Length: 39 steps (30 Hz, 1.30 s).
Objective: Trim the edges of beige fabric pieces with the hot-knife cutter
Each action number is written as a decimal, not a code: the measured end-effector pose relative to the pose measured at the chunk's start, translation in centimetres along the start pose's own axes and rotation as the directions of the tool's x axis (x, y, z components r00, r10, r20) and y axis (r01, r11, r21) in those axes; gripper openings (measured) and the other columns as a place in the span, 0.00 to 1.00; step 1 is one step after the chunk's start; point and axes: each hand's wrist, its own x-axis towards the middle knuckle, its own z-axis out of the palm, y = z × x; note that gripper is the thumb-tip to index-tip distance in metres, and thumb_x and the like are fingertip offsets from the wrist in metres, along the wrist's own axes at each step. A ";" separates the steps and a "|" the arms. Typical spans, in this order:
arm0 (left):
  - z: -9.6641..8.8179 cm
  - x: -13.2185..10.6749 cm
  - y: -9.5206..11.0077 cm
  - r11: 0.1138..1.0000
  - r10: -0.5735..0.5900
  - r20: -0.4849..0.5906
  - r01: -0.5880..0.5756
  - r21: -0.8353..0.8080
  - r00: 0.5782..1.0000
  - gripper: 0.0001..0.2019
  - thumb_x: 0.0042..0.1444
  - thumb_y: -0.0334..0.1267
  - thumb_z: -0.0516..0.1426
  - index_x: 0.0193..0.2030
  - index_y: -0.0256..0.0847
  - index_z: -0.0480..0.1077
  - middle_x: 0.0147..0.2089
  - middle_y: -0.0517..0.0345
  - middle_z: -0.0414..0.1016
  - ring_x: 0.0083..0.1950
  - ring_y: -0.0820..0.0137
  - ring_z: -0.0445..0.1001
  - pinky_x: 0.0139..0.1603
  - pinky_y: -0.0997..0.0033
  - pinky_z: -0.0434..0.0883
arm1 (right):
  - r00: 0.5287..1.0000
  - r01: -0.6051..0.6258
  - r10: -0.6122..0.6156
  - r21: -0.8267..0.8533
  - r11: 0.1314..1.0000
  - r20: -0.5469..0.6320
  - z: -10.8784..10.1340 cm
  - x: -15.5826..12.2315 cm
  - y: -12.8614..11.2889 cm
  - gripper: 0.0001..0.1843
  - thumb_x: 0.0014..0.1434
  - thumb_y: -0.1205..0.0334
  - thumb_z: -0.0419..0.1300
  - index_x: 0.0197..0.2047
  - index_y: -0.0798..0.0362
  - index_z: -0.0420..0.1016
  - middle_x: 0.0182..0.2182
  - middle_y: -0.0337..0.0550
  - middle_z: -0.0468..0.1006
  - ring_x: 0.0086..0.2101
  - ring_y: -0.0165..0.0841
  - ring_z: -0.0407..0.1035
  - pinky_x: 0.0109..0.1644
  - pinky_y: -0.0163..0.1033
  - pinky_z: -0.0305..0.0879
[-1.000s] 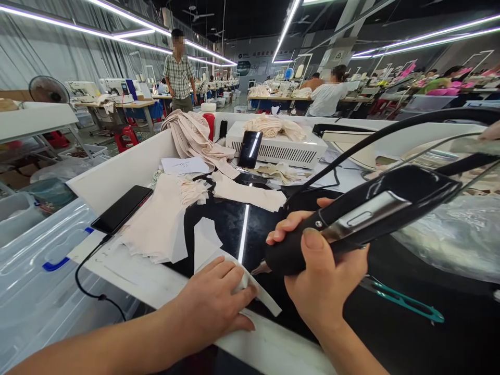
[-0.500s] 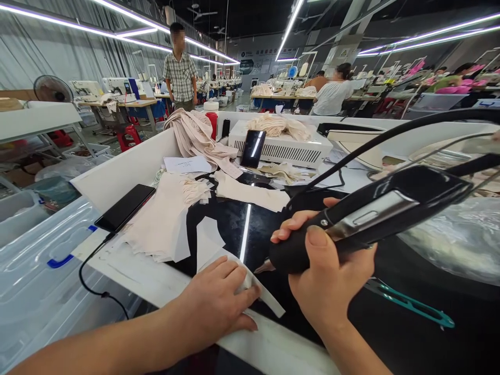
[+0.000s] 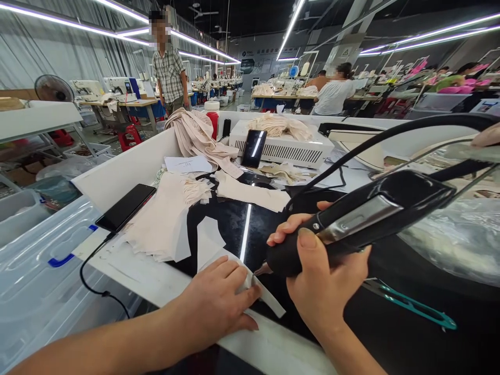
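My left hand [image 3: 219, 299] presses a narrow white fabric piece [image 3: 269, 301] against the glossy black work surface [image 3: 238, 213], fingers bent over it and thumb at the near edge. My right hand [image 3: 322, 281] is wrapped around a black glue gun-like tool [image 3: 355, 224] with a metal lever, its thumb lying near the lever. The tool's pointed metal tip [image 3: 263, 270] is at the strip's right edge, close to my left fingers. A teal-handled thread snip [image 3: 420, 307] lies right of my right hand.
Pale fabric pieces [image 3: 156, 221] and a dark phone [image 3: 125, 207] lie at left. Behind stand another phone [image 3: 253, 148] and a vented white box [image 3: 289, 146]. A thick black cable [image 3: 375, 140] arches across the right. A person [image 3: 170, 73] stands beyond the table.
My right hand has shifted slightly left with the tool, bringing its tip to the strip's edge. My left hand stays in place. The standing person has moved left.
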 end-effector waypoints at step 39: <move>7.8 2.1 -1.5 0.954 0.137 -0.155 -0.088 0.286 0.978 0.15 0.86 0.55 0.72 0.60 0.45 0.86 0.38 0.59 0.77 0.37 0.62 0.77 0.48 0.62 0.80 | 0.974 -0.197 0.198 0.016 0.980 -0.108 0.8 1.4 1.6 0.30 0.53 0.48 0.90 0.53 0.39 0.83 0.30 0.31 0.87 0.25 0.42 0.82 0.30 0.47 0.88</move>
